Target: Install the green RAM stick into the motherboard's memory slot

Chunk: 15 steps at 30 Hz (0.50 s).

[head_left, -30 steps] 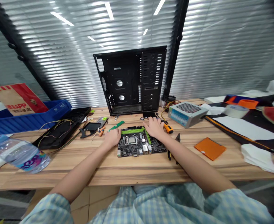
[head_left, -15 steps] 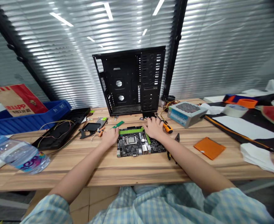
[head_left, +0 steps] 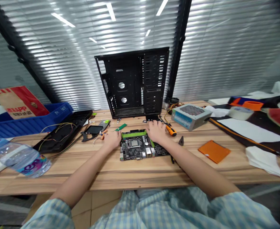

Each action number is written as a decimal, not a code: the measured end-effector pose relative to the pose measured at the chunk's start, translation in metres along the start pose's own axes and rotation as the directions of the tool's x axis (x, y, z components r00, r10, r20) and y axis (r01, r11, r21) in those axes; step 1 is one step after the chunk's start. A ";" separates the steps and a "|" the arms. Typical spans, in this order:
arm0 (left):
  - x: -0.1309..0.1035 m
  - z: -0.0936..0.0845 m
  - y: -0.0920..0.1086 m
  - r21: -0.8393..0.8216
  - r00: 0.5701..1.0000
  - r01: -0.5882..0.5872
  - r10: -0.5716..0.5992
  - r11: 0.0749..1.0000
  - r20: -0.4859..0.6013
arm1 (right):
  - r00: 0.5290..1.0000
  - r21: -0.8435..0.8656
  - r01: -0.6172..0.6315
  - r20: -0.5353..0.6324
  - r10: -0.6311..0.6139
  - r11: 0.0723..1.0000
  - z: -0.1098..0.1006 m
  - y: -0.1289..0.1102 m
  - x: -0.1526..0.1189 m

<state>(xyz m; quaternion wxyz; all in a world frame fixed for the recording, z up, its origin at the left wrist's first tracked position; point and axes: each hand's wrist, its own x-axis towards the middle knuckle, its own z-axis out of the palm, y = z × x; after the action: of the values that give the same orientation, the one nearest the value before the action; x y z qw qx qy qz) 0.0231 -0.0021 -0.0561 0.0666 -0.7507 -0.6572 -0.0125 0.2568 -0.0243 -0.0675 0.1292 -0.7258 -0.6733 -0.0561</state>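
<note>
A motherboard [head_left: 140, 154] with green slots and a processor in its socket lies flat on the table before me. At its upper left edge rests my left hand [head_left: 112, 139], low on the table; its fingers are partly hidden but appear laid out flat. A green memory stick [head_left: 121, 127] lies just beyond that hand. My right hand [head_left: 156, 131] reaches over the board's right part, palm down with fingers stretched and spread, and seems to hold nothing. To its right is an orange-and-black screwdriver [head_left: 170, 130]. My right forearm covers part of the pliers-like tool [head_left: 180, 141].
A black computer case [head_left: 127, 79] stands upright behind the board, with a power supply [head_left: 189, 116] to its right. Left are a black panel [head_left: 63, 133], a blue bin [head_left: 56, 116] and a water bottle [head_left: 25, 160]. An orange plate [head_left: 213, 151] lies at right.
Very little differs. The fingers of my right hand have shifted slightly at the board's right part; my left hand stays at the left edge.
</note>
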 end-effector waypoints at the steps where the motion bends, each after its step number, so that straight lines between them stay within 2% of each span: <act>1: 0.000 0.000 0.000 0.009 1.000 -0.004 0.004 1.000 0.000 | 1.000 -0.003 0.000 -0.002 0.000 1.000 0.000 0.000 0.000; 15: -0.001 0.001 0.002 0.068 0.999 -0.034 0.033 0.997 0.014 | 1.000 -0.034 0.021 0.004 -0.021 0.999 0.002 -0.004 -0.001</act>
<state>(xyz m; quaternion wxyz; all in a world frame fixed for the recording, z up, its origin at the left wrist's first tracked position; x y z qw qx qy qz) 0.0251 -0.0032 -0.0573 0.0884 -0.7589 -0.6450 0.0158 0.2524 -0.0241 -0.0693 0.1150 -0.7209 -0.6801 -0.0676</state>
